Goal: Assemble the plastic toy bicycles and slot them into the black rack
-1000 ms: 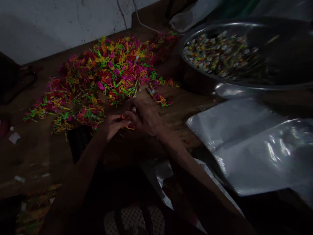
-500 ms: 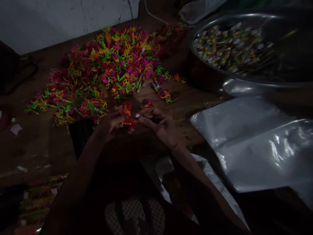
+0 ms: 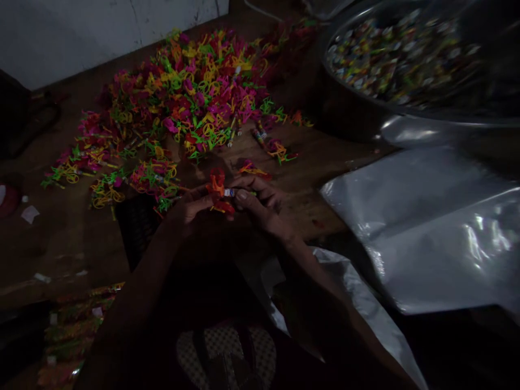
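My left hand [image 3: 194, 205] is closed on a small orange-red plastic toy piece [image 3: 217, 184], whose exact kind I cannot make out. Between thumb and fingers, my right hand [image 3: 260, 201] pinches a small tube with a white and blue printed wrapper [image 3: 229, 193]. The tube's end meets the orange-red piece, both held just above the wooden table. Beyond the hands lies a large heap of bright plastic pieces [image 3: 203, 92] in pink, yellow, green and orange. A few loose pieces [image 3: 254, 169] lie just past my right fingers.
At the upper right a wide metal basin [image 3: 390, 125] holds many small wrapped tubes. Clear plastic bags [image 3: 430, 227] lie at the right. A dark textured object [image 3: 136, 227] sits by my left forearm. Paper scraps [image 3: 30, 214] are on the table [image 3: 60, 238] at left.
My hands have come closer together, and the wrapped tube now meets the orange-red piece. The camera view has shifted slightly.
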Demonstrator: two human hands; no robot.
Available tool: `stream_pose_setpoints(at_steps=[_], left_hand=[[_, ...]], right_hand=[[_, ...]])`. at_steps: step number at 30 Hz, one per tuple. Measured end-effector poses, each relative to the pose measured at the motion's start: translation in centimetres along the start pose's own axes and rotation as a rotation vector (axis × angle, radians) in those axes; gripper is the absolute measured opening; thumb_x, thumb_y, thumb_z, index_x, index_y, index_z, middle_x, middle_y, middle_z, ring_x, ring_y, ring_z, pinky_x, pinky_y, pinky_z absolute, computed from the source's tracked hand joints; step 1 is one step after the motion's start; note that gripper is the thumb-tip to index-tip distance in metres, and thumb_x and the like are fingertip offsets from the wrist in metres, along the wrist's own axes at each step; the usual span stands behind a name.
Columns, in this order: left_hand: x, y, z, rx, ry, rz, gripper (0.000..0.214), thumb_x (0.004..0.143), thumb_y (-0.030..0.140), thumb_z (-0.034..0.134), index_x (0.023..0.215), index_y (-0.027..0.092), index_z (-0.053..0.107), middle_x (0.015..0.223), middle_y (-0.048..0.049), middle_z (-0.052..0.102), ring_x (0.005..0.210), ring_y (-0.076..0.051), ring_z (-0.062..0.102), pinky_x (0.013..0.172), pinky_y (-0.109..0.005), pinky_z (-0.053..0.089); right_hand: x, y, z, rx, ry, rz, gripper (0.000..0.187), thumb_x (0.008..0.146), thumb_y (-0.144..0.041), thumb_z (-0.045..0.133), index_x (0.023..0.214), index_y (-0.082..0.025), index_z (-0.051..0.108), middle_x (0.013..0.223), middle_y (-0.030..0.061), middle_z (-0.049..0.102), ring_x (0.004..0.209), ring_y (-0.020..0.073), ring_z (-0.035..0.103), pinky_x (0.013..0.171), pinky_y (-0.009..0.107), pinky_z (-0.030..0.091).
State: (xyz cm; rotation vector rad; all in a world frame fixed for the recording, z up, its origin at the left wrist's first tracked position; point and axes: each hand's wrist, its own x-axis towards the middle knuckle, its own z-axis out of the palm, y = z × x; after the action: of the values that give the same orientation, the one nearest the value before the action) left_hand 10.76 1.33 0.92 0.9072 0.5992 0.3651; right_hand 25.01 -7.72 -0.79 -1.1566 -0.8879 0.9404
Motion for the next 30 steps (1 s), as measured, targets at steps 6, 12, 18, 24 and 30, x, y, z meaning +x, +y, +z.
stream_pose_setpoints(at_steps=[6,12,18,24,30], left_hand=[[0.1,0.1,0.1,0.01,-0.033,0.004,0.024,0.072,0.031,0.08,0.084,0.015,0.066,0.069,-0.002,0.07,0.056,-0.015,0.067,0.06,-0.027,0.055],[-0.5,0.9,0.0,0.134,0.006,-0.023,0.027,0.071,0.034,0.084,0.087,0.016,0.071,0.071,-0.0011,0.07,0.059,-0.014,0.066,0.063,-0.027,0.055],[-0.8,0.6,1.0,0.204,0.082,-0.002,0.018,0.069,0.032,0.082,0.08,0.019,0.074,0.076,-0.0005,0.072,0.08,-0.018,0.07,0.078,-0.029,0.053],[-0.4,0.0,1.4,0.194,0.097,0.037,0.024,0.062,0.033,0.084,0.076,0.018,0.073,0.072,0.0005,0.071,0.072,-0.014,0.066,0.075,-0.026,0.05],[-0.4,0.2,0.5,0.363,0.132,0.036,0.037,0.065,0.047,0.085,0.083,0.017,0.075,0.084,-0.0028,0.074,0.079,-0.018,0.066,0.076,-0.028,0.05]], right_hand=[[0.2,0.0,-0.7,0.057,-0.071,0.053,0.046,0.076,-0.064,0.075,0.093,-0.022,0.064,0.06,-0.0071,0.047,0.051,0.0086,0.037,0.048,0.023,0.031],[0.1,-1.2,-0.9,-0.097,-0.056,0.003,0.048,0.076,-0.07,0.071,0.086,-0.024,0.063,0.062,-0.0051,0.05,0.053,0.0105,0.043,0.052,0.026,0.038],[-0.5,-3.8,-1.6,-0.379,-0.128,-0.138,0.038,0.085,-0.063,0.067,0.076,-0.026,0.066,0.075,0.002,0.063,0.074,0.0201,0.063,0.073,0.037,0.052],[-0.8,-3.5,-1.9,-0.393,-0.099,-0.171,0.035,0.088,-0.059,0.065,0.077,-0.026,0.067,0.077,0.0019,0.067,0.077,0.0205,0.064,0.076,0.038,0.054],[-0.5,-2.6,-2.0,-0.394,-0.208,-0.17,0.022,0.092,-0.045,0.064,0.087,-0.023,0.067,0.087,0.0024,0.071,0.081,0.0176,0.066,0.072,0.031,0.05]])
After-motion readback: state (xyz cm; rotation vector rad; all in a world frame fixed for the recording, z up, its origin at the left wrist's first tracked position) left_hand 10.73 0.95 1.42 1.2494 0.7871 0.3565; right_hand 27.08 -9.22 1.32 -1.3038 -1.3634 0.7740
